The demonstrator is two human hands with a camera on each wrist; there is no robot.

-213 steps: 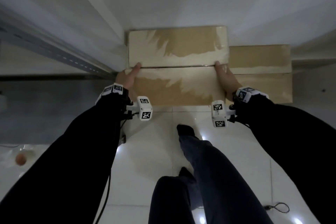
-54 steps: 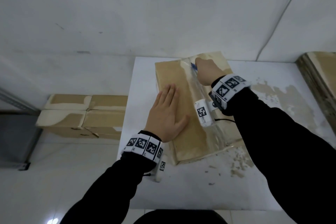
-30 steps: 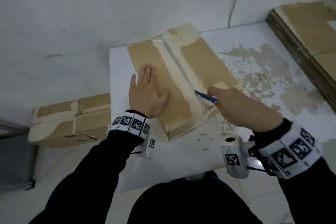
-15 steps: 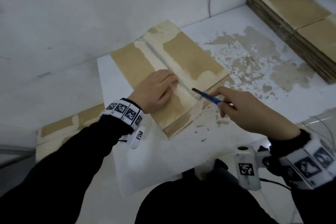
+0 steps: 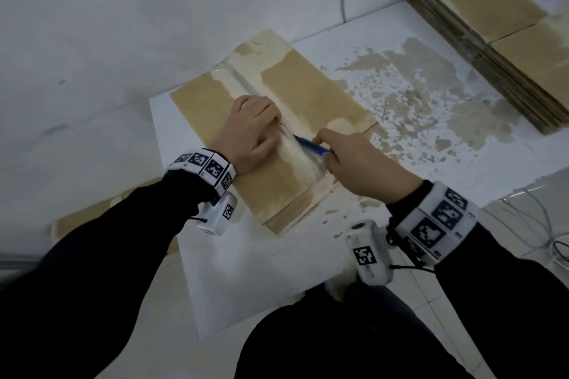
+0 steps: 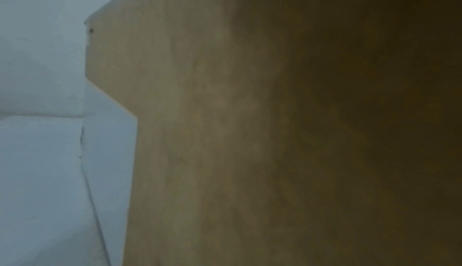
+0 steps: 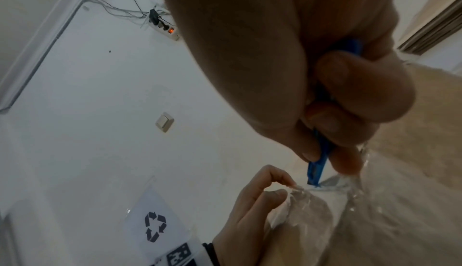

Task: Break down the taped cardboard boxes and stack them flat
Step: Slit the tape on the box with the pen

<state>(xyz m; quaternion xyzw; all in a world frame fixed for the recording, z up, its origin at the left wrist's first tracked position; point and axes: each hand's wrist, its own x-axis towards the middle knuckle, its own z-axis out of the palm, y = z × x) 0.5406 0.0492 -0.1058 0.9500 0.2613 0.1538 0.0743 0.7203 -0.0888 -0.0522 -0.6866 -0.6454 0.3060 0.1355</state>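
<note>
A taped cardboard box [image 5: 286,95] lies flat on the white table [image 5: 252,271], its seam covered with clear tape [image 5: 295,154]. My left hand [image 5: 272,121] rests on the box top and pinches a loose, crinkled edge of the tape [image 7: 300,193] between thumb and finger. My right hand [image 5: 331,148] grips a blue cutter [image 5: 312,146], whose tip [image 7: 313,181] sits at the tape beside the left fingers [image 7: 277,177]. The left wrist view shows only blurred cardboard [image 6: 225,132] up close.
A stack of flattened cardboard [image 5: 492,24] lies at the table's far right. Torn paper patches [image 5: 431,95] mark the tabletop. More taped boxes [image 5: 92,215] sit on the floor at left. Cables [image 5: 538,224] trail on the floor at right. A wall is close behind.
My left hand went from lying on the box to pinching the loosened tape. The right hand brought the cutter back in to the seam beside it.
</note>
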